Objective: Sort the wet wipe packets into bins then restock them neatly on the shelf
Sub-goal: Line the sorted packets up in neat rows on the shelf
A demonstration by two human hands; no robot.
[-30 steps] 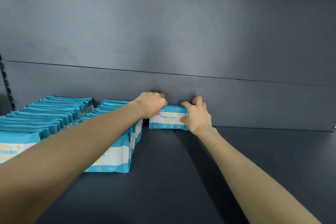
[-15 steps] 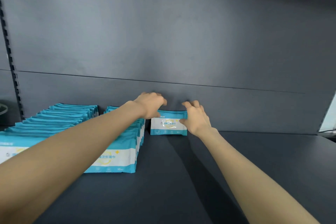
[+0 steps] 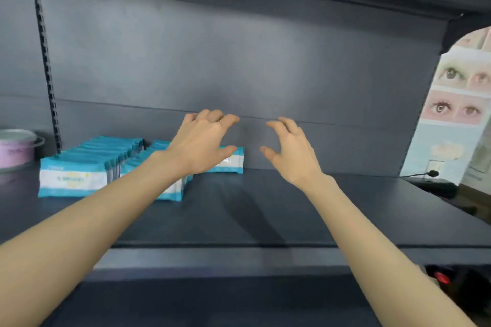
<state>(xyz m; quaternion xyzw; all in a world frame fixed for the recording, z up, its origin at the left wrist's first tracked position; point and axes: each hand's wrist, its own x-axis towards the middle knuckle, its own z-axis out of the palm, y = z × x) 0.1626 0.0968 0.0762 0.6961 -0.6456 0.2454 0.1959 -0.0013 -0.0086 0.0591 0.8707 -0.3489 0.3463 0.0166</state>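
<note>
Over dark grey metal shelf (image 3: 305,220), I see L hand (image 3: 202,143) & R hand (image 3: 292,156) loose, empty; teal-white plastic wipe pkt (image 3: 235,160) upright behind L.

Left grip (image 3: 203,142): bare hand, slender fingers.
Right grip (image 3: 292,154): bare hand, slender fingers.
Left forearm (image 3: 87,220): bare skin, wrist to frame edge.
Right forearm (image 3: 372,241): bare skin, wrist to frame edge.

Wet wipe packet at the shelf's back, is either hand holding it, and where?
Nothing is held. The left hand and right hand are open, fingers spread; the wet wipe packet stands ungripped by the back panel.
</note>
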